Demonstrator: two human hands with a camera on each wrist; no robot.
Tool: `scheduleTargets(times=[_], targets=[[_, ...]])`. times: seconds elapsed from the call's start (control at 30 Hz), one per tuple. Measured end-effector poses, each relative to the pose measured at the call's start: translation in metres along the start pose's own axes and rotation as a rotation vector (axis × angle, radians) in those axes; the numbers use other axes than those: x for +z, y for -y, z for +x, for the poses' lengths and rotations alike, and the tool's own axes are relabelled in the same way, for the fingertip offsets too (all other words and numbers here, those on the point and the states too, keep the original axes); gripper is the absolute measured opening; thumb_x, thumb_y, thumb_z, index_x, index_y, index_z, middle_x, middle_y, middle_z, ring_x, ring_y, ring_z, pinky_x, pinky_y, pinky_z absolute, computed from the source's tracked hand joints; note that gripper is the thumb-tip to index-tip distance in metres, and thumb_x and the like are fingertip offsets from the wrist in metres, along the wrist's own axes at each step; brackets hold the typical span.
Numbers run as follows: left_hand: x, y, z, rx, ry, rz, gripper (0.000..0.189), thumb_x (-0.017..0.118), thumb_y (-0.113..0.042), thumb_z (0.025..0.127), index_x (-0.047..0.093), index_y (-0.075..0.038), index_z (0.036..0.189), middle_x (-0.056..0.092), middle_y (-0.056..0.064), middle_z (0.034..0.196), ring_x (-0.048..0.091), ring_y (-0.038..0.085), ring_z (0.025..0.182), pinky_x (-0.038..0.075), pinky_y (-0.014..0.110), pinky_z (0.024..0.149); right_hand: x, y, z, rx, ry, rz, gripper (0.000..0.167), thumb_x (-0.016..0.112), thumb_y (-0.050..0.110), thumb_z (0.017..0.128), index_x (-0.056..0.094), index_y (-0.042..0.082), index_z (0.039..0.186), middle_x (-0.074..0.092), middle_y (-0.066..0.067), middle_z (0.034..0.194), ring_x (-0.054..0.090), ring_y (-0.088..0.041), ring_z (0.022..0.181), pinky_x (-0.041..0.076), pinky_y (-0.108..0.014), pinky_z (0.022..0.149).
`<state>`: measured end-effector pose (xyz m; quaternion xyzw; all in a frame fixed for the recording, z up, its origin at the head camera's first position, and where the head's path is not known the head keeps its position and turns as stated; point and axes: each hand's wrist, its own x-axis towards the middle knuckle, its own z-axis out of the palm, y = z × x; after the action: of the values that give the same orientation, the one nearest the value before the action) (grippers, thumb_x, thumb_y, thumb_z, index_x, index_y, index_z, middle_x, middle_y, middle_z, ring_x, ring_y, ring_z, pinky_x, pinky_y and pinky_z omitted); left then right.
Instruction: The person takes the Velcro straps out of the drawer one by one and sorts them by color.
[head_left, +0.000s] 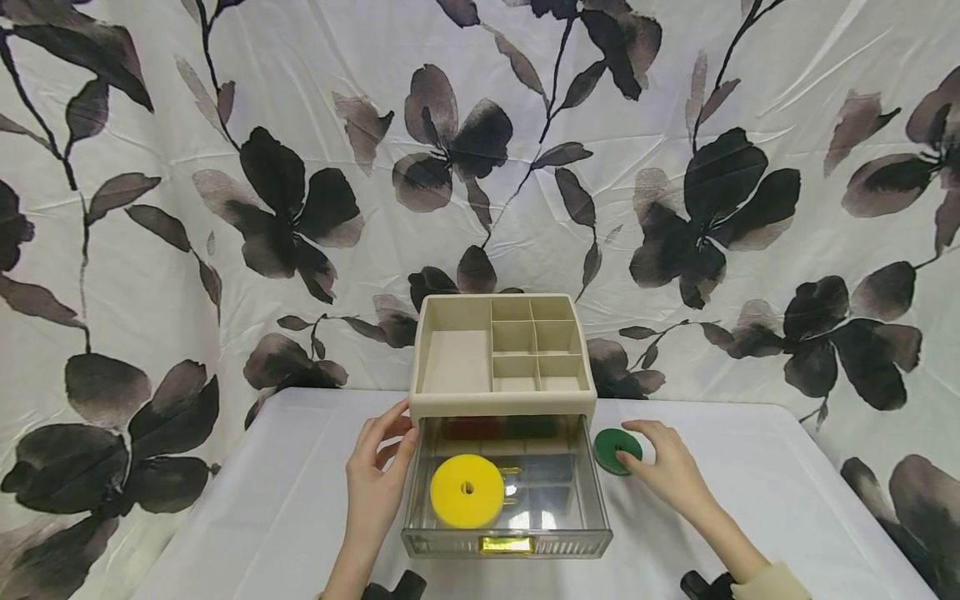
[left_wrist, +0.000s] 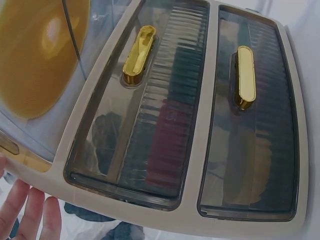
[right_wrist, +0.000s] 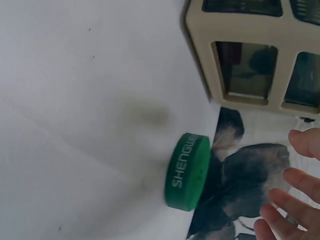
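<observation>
Currently | white table (head_left: 780,475) (lightly creased) | floral fabric (head_left: 450,225) | green disc (head_left: 609,444) beside drawer (head_left: 562,546)

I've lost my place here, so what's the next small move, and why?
Probably close the right hand on the green roll: in the right wrist view its fingers look spread and apart from it. The roll is beside the open drawer, which seems to have room beside the yellow roll.

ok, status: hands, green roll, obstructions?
Left hand at left side of organizer; right hand at green roll, not gripping. Green roll on table, right of top drawer. Drawer out, yellow roll inside; nothing visibly blocking right hand.
</observation>
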<state>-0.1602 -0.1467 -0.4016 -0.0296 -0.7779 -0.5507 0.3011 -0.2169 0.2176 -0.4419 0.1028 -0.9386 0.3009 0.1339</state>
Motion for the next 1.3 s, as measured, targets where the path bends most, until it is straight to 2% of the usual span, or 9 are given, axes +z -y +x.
scheduleTargets(times=[0.47, 0.8, 1.3], targets=[[-0.002, -0.001, -0.001, -0.015, -0.005, 0.014, 0.042, 0.068, -0.01, 0.088, 0.061, -0.018, 0.129, 0.061, -0.001, 0.105, 0.056, -0.001, 0.097, 0.049, 0.011, 0.083, -0.035, 0.041, -0.012, -0.146, -0.024, -0.035, 0.045, 0.075, 0.02, 0.082, 0.061, 0.011, 0.124, 0.063, -0.008, 0.123, 0.052, -0.029, 0.117, 0.045, -0.053, 0.095], [-0.001, 0.0, -0.001, -0.01, -0.002, 0.003, 0.042, 0.068, -0.009, 0.088, 0.061, -0.018, 0.129, 0.061, 0.0, 0.104, 0.056, -0.001, 0.097, 0.049, 0.011, 0.083, -0.063, 0.073, -0.023, -0.247, -0.035, -0.094, 0.044, 0.076, 0.02, 0.081, 0.062, 0.015, 0.123, 0.064, -0.002, 0.121, 0.056, -0.025, 0.115, 0.047, -0.05, 0.094], [0.001, 0.001, 0.0, -0.002, 0.002, -0.001, 0.042, 0.068, -0.011, 0.089, 0.061, -0.018, 0.129, 0.061, 0.001, 0.105, 0.056, 0.0, 0.098, 0.049, 0.012, 0.083, -0.086, 0.114, -0.029, -0.404, -0.156, -0.154, 0.039, 0.079, 0.019, 0.077, 0.067, 0.02, 0.114, 0.067, 0.008, 0.11, 0.059, -0.014, 0.106, 0.049, -0.039, 0.087]])
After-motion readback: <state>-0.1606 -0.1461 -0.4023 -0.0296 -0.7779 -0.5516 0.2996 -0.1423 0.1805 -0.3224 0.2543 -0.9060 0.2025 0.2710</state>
